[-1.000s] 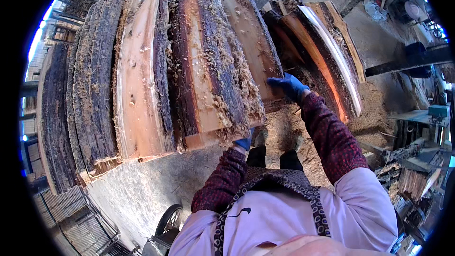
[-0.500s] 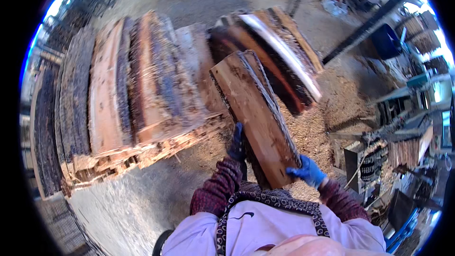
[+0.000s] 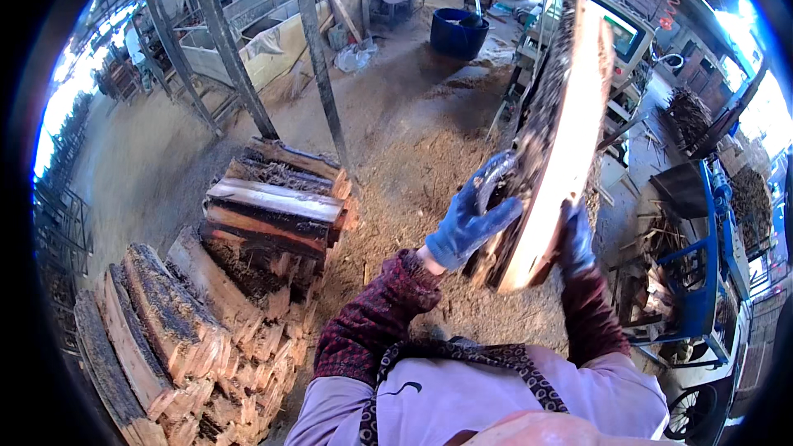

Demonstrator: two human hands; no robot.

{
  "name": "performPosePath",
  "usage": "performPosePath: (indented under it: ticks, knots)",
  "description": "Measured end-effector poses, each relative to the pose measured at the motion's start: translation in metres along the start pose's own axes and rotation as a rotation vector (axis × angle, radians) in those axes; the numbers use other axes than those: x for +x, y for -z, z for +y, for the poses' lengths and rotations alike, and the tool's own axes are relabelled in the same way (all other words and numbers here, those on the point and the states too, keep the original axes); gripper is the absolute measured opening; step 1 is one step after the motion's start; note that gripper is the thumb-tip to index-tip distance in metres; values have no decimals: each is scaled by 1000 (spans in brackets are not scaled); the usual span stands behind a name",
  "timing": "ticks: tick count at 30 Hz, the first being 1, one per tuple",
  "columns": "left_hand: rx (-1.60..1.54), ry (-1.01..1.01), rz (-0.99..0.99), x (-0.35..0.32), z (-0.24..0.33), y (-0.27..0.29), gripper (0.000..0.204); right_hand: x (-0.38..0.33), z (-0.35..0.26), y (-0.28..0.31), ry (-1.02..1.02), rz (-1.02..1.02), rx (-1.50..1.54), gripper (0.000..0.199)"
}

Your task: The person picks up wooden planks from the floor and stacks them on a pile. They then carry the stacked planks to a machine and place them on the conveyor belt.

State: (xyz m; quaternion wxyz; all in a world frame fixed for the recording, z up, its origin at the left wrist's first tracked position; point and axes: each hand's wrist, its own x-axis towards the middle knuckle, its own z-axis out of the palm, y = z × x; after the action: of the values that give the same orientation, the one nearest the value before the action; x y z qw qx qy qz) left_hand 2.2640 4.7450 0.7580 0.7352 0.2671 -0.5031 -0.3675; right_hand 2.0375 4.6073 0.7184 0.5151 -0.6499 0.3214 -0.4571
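head view: from my remote seat i see one wood slab [image 3: 572, 132] at two o'clock, tilted, bark along its left side, pale cut face bright, far end pointing between twelve and one.
left hand [image 3: 472, 221]: blue-gloved, just off centre toward three o'clock, thumb and fingers spread apart against the bark side.
right hand [image 3: 580, 241]: gloved, farther out at three o'clock, clamped on the slab's right edge; i cannot make out its hidden fingers.
wood pile [image 3: 178, 322]: eight o'clock, slabs lying side by side.
smaller stack [image 3: 277, 196]: nine o'clock.
blue tub [image 3: 457, 37]: one o'clock.
screened machine [image 3: 625, 33]: two o'clock, behind the slab's upper end.
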Motion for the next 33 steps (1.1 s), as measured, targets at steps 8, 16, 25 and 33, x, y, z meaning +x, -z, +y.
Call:
performPosePath:
  ticks: [8, 16, 25, 33]
  knots:
    - [79, 295, 304, -89, -75, 92, 54, 357, -18, 90, -89, 3, -699, 43]
    - [1011, 213, 1438, -420, 47, 153, 52, 202, 33, -218, 747, -488, -379, 62]
    - [1840, -49, 1769, -515, 266, 134, 61, -218, 23, -547, 181, -1719, 239, 94]
    - [1582, -38, 1706, -517, 294, 148, 64, -315, 34, -664, 282, -1790, -19, 121]
